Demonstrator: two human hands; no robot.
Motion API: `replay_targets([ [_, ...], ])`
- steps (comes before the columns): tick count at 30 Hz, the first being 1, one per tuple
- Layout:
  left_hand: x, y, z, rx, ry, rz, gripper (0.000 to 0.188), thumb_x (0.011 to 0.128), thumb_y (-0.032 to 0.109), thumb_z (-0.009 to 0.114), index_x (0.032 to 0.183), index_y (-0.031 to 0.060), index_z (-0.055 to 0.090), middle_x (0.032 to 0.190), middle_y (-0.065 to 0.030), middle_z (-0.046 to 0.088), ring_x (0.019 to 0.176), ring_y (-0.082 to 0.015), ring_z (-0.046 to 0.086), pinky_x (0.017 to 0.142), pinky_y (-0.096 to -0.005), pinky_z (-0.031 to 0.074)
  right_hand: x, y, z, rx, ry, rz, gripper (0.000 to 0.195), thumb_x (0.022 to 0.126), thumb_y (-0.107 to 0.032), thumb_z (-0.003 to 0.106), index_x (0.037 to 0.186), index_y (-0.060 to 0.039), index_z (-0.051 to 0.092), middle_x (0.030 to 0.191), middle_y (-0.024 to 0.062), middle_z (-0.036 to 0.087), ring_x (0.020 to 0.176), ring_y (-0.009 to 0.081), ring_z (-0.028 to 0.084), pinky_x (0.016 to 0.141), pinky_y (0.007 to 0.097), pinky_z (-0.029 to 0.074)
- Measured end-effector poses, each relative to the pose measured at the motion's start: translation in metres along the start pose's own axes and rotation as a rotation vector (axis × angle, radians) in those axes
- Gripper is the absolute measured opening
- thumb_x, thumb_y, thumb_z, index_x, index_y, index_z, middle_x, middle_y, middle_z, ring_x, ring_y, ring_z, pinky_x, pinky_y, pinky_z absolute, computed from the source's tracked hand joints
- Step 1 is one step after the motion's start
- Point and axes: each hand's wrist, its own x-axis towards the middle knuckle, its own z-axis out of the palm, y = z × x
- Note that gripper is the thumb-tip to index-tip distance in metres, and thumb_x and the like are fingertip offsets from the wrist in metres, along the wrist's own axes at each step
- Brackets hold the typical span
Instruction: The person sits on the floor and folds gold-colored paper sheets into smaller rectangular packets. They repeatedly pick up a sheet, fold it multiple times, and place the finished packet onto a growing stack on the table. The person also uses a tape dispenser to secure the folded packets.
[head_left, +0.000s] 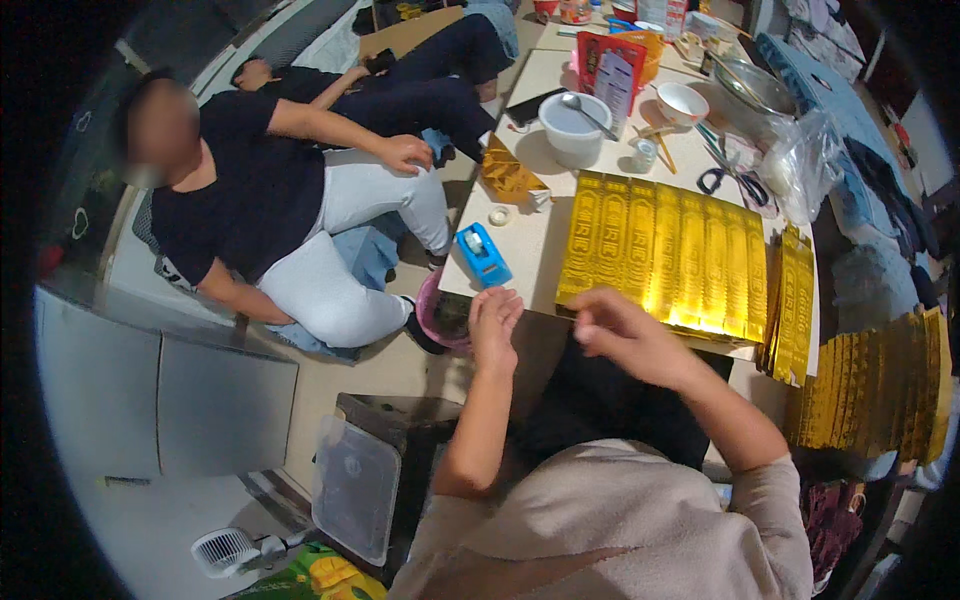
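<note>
My left hand (496, 326) is raised just below the blue tape dispenser (483, 256) at the table's near left corner; its fingers are partly spread and nothing shows in it. Over the near left edge of a row of gold foil paper strips (664, 255) is my right hand (619, 330), fingers curled; whether it holds anything cannot be made out. More gold strips (791, 304) lie in a narrow stack to the right. A small roll of tape (499, 217) and a folded gold foil piece (510, 174) lie behind the dispenser.
Farther back on the table (534, 289) are a white tub (576, 131) with a spoon, scissors (731, 180), a bowl (682, 104) and a plastic bag (802, 165). A pink bin (431, 311) stands left of the table. Two people sit or recline at left. Gold strips (874, 382) stand at right.
</note>
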Motion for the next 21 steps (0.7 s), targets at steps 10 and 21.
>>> replay_targets([
  [10, 0.02, 0.013, -0.025, 0.009, -0.092, -0.203, 0.036, 0.106, 0.031, 0.046, 0.123, 0.0058, 0.065, 0.112, -0.0093, 0.072, 0.099, -0.0227, 0.071, 0.091, -0.0381, 0.056, 0.158, 0.053, 0.08, -0.719, 0.244, 0.053, 0.039, 0.094, -0.029, 0.066, 0.118, 0.0012, 0.055, 0.119, 0.0281, 0.057, 0.106, 0.0469, 0.061, 0.091, 0.0512, 0.051],
  [21, 0.029, 0.019, -0.018, -0.006, -0.156, -0.246, 0.036, 0.104, 0.039, 0.056, 0.117, 0.0085, 0.068, 0.109, -0.0084, 0.073, 0.101, -0.0225, 0.072, 0.09, -0.0382, 0.057, 0.189, 0.069, 0.075, -0.656, 0.355, 0.217, 0.035, 0.091, -0.032, 0.067, 0.101, 0.0016, 0.068, 0.096, 0.0248, 0.071, 0.096, 0.0391, 0.07, 0.086, 0.0447, 0.054],
])
